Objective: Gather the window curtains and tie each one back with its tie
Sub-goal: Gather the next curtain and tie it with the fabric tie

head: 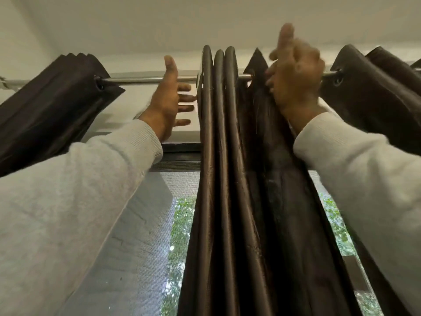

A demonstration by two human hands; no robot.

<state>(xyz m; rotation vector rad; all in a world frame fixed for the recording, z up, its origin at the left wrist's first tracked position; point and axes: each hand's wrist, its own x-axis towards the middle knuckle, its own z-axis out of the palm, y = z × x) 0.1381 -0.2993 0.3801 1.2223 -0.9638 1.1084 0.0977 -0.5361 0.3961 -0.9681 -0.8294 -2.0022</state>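
head view, looking up along both arms at the curtain rod (145, 80) under the ceiling (205, 17)

left hand (169, 96): raised, palm facing right toward the curtain, fingers straight and spread, thumb up across the rod line. Wide, holding nothing. Fingertips (191, 98) just reach the left edge of the centre curtain (218, 133), right below the rod; contact looks like a light touch, can't confirm pressure

right hand (296, 71): raised higher, back of hand to camera, motion-blurred. Lower fingers curled into the top folds of the same curtain by the rod, index finger sticking up past the rod toward the ceiling. Reads as gripping fabric, blur hides the exact pinch

both sleeves (68, 201) light grey, long, cuffs at the wrists

centre curtain: dark brown, glossy, bunched into tight vertical pleats between the two hands, hanging straight down the middle of the frame. Leftmost pleats sit just right of the left hand; right-side folds are under the right hand

left curtain (52, 96): already stacked tight at the left end of the rod, well apart from the left hand. right curtain (369, 87): looser folds on the rod, just beyond the right hand

window (145, 224) behind with mesh screen, brick wall and green foliage outside
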